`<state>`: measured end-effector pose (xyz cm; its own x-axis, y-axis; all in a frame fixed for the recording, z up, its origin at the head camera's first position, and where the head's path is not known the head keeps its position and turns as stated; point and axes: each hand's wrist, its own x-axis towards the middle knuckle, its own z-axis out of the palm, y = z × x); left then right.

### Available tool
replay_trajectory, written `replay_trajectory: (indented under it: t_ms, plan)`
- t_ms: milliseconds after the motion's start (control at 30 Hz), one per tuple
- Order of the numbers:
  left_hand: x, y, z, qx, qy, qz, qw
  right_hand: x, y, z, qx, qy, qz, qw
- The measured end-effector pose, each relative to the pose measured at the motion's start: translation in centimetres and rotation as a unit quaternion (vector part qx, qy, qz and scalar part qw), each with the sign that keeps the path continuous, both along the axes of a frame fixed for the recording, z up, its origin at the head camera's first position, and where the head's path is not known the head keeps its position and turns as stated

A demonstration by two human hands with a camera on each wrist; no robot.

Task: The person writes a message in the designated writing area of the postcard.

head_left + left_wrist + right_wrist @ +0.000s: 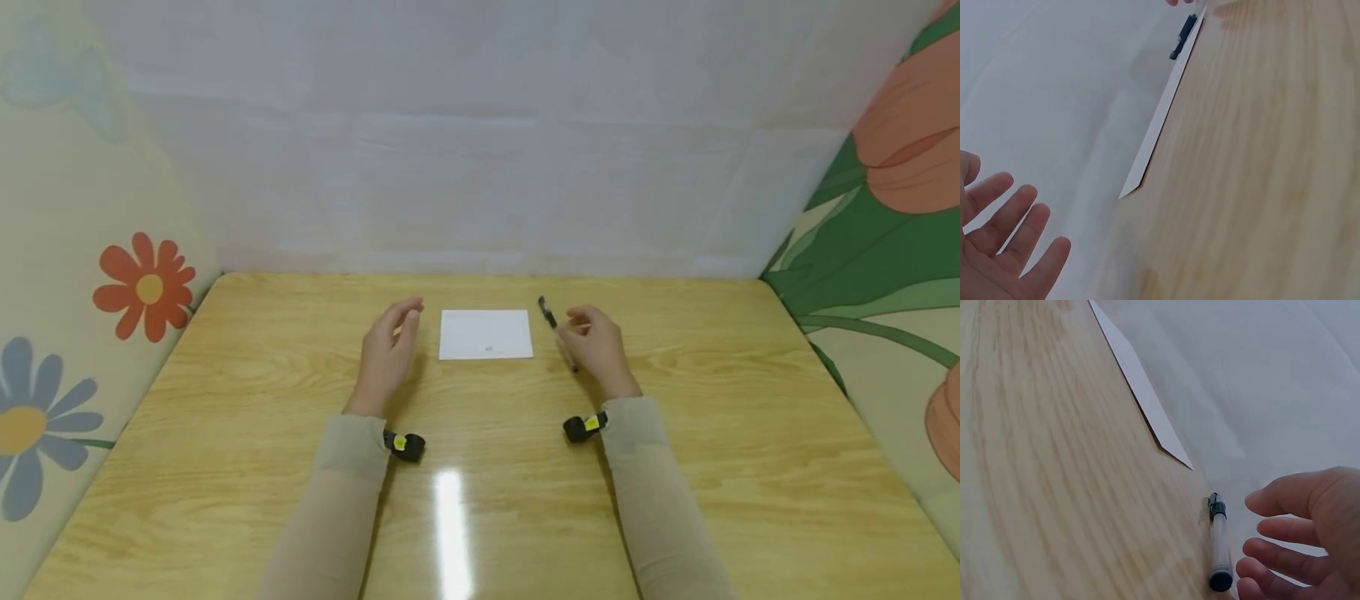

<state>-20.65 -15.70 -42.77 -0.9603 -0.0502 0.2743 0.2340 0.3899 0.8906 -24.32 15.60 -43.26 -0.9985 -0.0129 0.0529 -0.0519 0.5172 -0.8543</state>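
A white rectangular sheet of paper (pixel 480 325) lies flat on the wooden table, with a small grey mark near its front edge. To its right is a pen (pixel 548 312) with a clear barrel and black ends, lying at a slant. My right hand (pixel 596 343) hovers right beside the pen and overlaps its middle in the head view. In the right wrist view, its loosely bent fingers (pixel 1285 544) stand next to the pen's barrel with nothing in them. My left hand (pixel 387 352) is to the left of the paper, apart from it, fingers spread and relaxed, holding nothing.
Behind the table (pixel 480 517) hangs a white cloth (pixel 465 167) along its back edge. Panels with painted flowers (pixel 150 287) flank both sides. Each wrist wears a black strap with a small camera (pixel 408 447). A light reflection shows near the table's front.
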Motion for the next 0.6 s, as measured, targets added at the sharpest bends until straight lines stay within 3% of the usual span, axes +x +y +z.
replay_trajectory:
  t_ms: [233, 600]
  plan:
    - [0.3, -0.4, -0.4, 0.034, -0.004, -0.015, 0.9993, 0.0, -0.4, -0.5, 0.011, -0.007, 0.002, 0.9999]
    - [0.0, -0.5, -2.0, 0.113, -0.029, -0.053, 0.9917, 0.0, -0.3, -0.5, 0.029, -0.030, 0.012, 0.9991]
